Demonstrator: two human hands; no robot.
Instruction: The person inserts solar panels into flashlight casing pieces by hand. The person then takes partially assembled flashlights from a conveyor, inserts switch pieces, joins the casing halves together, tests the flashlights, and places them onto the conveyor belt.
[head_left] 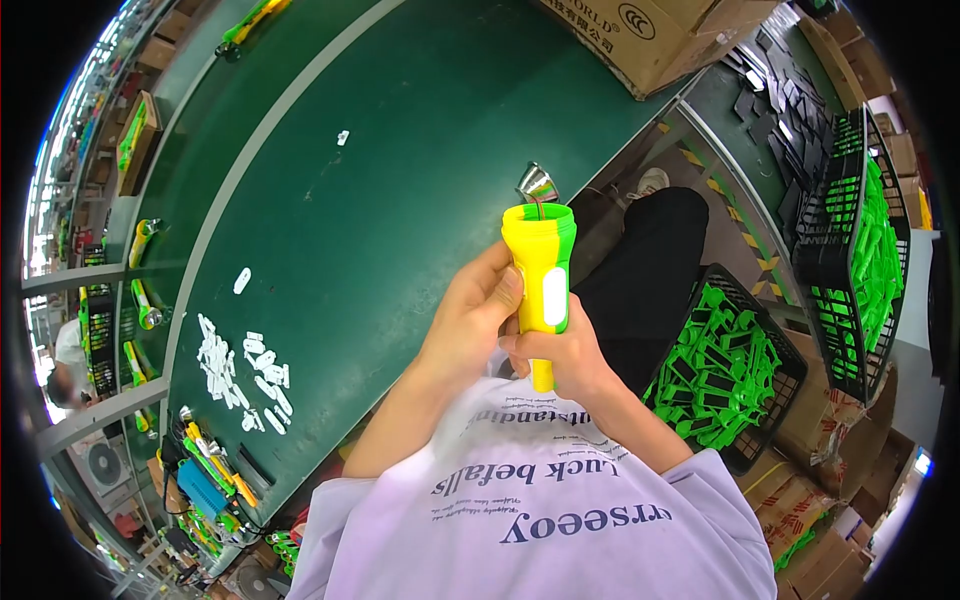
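Note:
A yellow and green flashlight body [540, 237] stands upright between my hands, with a white oval panel [554, 297] on its side. My left hand [482, 300] is closed around its left side, thumb against the yellow shell. Lower down, my right hand [562, 352] grips the handle, its thumb and fingers wrapped around the narrow part. Out of the wide open end run thin wires to a shiny reflector [537, 183], which hangs loose just beyond the rim. Some fingers of both hands are hidden behind the body.
The green table [370, 190] carries a pile of small white pieces [215, 362] on the left. A cardboard box [650, 40] stands at the far edge. To my right are black crates of green parts [715, 370]. Finished-looking flashlights [143, 243] lie along the left conveyor.

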